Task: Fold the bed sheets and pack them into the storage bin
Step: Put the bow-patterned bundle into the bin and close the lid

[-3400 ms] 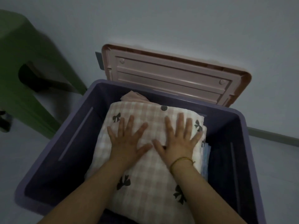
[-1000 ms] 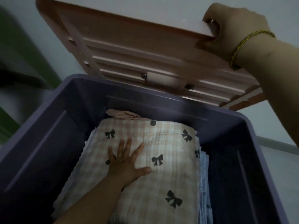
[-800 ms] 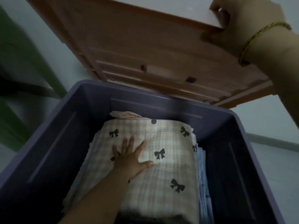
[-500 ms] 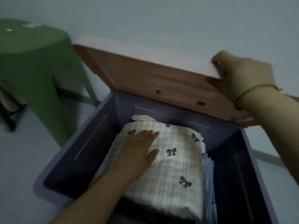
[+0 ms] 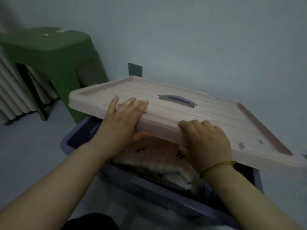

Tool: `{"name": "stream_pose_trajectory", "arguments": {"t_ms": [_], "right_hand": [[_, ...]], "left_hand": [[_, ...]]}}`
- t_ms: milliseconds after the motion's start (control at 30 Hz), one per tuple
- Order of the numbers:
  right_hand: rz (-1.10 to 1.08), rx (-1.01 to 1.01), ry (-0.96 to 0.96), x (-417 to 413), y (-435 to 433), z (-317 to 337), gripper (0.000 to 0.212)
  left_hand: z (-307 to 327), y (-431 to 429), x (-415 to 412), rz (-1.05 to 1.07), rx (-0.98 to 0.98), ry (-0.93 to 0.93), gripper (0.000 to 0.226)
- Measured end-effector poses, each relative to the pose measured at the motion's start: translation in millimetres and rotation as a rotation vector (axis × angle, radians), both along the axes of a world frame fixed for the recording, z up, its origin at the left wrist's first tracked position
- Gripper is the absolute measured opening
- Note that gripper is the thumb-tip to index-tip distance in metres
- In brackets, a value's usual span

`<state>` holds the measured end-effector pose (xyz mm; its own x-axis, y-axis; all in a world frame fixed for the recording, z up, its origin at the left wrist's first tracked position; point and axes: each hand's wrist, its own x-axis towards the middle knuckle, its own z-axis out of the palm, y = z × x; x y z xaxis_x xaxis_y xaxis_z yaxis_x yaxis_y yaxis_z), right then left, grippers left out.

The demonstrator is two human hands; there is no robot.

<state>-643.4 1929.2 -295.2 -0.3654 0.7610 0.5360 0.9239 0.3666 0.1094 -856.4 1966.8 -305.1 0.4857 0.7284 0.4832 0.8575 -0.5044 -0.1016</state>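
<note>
A purple storage bin (image 5: 149, 188) stands on the floor in front of me. Inside it lies a folded checked sheet with black bows (image 5: 159, 156), partly hidden. A pink lid (image 5: 207, 117) with a purple handle hangs tilted just above the bin, covering most of the opening. My left hand (image 5: 121, 120) grips the lid's near edge, fingers flat on top and thumb underneath. My right hand (image 5: 206, 143) grips the same edge further right, fingers curled over the top; a thin bracelet circles that wrist.
A green plastic stool (image 5: 54, 63) stands at the left, close to the bin's far corner. Pale curtain folds (image 5: 15, 90) hang at the far left edge. The wall with a grey socket plate (image 5: 135, 69) rises right behind the bin.
The lid has swung down from upright to nearly flat over the bin. My left hand left the sheet and took the lid's edge. The view pulled back and up.
</note>
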Motion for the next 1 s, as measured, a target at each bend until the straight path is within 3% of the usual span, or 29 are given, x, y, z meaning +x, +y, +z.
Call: {"name": "stream_pose_trajectory", "arguments": {"t_ms": [167,333,400,500,567,733,1000], "right_hand": [[0.099,-0.006,0.023,-7,-39,-49,0.035],[0.126,-0.067,0.076,-14,-57,-78,0.028],[0.129,-0.089,0.065,-15,-60,-81,0.037],[0.112,-0.141,-0.027,-18,-62,-81,0.071],[0.084,-0.159,-0.069,-19,-62,-83,0.083],[0.071,-0.13,-0.128,-20,-58,-88,0.078],[0.062,-0.113,-0.103,-8,-10,-85,0.085]], "left_hand": [[-40,-20,-13,-0.156,-0.106,0.077,0.049],[-75,-44,-24,-0.219,-0.153,-0.07,0.049],[-79,-48,-26,-0.208,-0.137,-0.065,0.051],[-84,-51,-25,-0.227,-0.106,0.016,0.061],[-87,-52,-23,-0.239,-0.067,0.041,0.058],[-90,-45,-22,-0.25,-0.011,0.056,0.051],[-88,1,-13,-0.217,-0.059,0.077,0.059]]}}
